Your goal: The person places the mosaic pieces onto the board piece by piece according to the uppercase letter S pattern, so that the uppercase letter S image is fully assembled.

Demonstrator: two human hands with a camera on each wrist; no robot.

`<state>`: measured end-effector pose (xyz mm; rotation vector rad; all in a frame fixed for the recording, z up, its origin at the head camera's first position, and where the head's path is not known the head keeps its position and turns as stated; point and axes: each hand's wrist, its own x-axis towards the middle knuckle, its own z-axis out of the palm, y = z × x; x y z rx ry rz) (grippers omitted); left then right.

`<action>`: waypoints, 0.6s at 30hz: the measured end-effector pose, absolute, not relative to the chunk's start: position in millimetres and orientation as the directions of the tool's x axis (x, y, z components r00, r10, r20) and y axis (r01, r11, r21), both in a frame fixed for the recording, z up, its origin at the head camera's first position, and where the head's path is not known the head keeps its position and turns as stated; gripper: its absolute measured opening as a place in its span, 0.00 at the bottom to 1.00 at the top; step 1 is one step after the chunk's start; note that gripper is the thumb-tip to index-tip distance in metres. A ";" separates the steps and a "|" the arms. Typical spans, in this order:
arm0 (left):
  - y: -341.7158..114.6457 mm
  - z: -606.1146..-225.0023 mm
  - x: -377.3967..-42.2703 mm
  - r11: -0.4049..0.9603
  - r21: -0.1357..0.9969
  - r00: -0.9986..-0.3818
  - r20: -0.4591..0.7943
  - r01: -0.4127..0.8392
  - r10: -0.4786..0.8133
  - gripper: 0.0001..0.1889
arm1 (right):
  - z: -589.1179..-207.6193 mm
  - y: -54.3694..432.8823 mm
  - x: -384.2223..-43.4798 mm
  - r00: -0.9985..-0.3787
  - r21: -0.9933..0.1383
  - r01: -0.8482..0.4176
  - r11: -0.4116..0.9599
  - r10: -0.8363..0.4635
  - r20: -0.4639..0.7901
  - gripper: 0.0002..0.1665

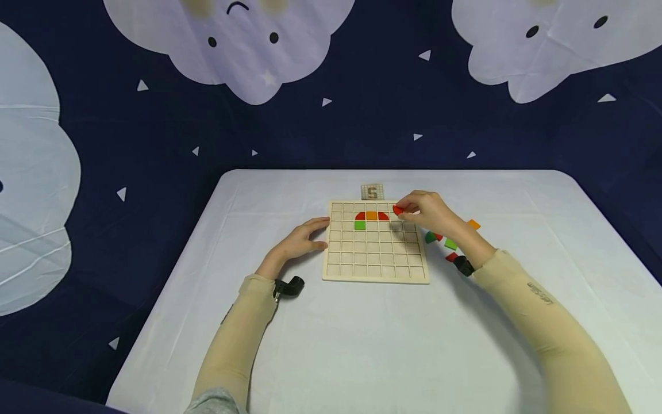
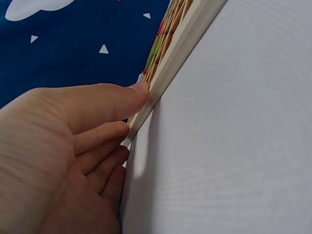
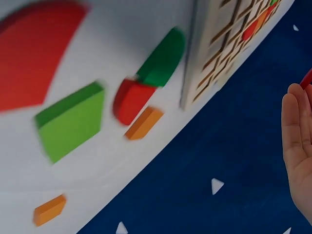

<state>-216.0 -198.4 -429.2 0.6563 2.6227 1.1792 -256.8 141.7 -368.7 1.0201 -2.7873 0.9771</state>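
Note:
A wooden grid board [image 1: 372, 260] lies on the table. My left hand [image 1: 297, 240] touches its left edge with thumb and fingertips, the fingers loosely extended. Over the board's far right corner, my right hand [image 1: 426, 210] pinches a red piece [image 1: 397, 210] between thumb and fingers; in the right wrist view only a sliver of that red piece [image 3: 307, 79] shows. On the grid, an orange square [image 1: 371, 215] sits between two rounded red pieces, the left red piece [image 1: 360, 216] and the right red piece [image 1: 383, 217]. A green square [image 1: 360, 225] lies just below the left one.
Loose pieces lie right of the board, partly under my right forearm: a dark green piece [image 3: 163, 59], a light green square [image 3: 73, 122], red pieces and orange ones [image 3: 49, 210]. A small card [image 1: 372, 191] with a figure stands behind the board. White cloth covers the table [image 1: 372, 345].

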 end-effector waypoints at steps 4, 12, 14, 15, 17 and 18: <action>-198.6 -428.9 -216.2 0.592 0.742 -0.883 0.001 0.316 0.470 0.35 | -367.9 129.9 -255.0 -0.782 -0.558 -0.587 0.586 -0.590 0.203 0.16; -199.6 -428.5 -216.1 0.597 0.738 -0.885 0.000 0.314 0.466 0.35 | -369.3 108.0 -252.4 -0.752 -0.557 -0.615 0.559 -0.629 0.199 0.16; -199.7 -428.5 -216.1 0.596 0.739 -0.884 0.002 0.316 0.467 0.35 | -370.1 102.3 -251.7 -0.742 -0.565 -0.622 0.542 -0.639 0.203 0.16; -199.7 -428.6 -216.1 0.595 0.738 -0.884 0.002 0.317 0.468 0.35 | -370.6 99.5 -251.4 -0.736 -0.566 -0.626 0.537 -0.645 0.203 0.16; -199.7 -429.0 -216.5 0.597 0.735 -0.882 0.002 0.320 0.470 0.35 | -372.0 93.8 -251.0 -0.724 -0.563 -0.637 0.526 -0.658 0.205 0.16; -199.7 -429.3 -216.7 0.598 0.733 -0.882 0.003 0.322 0.471 0.35 | -372.4 91.1 -250.5 -0.720 -0.562 -0.641 0.522 -0.663 0.204 0.16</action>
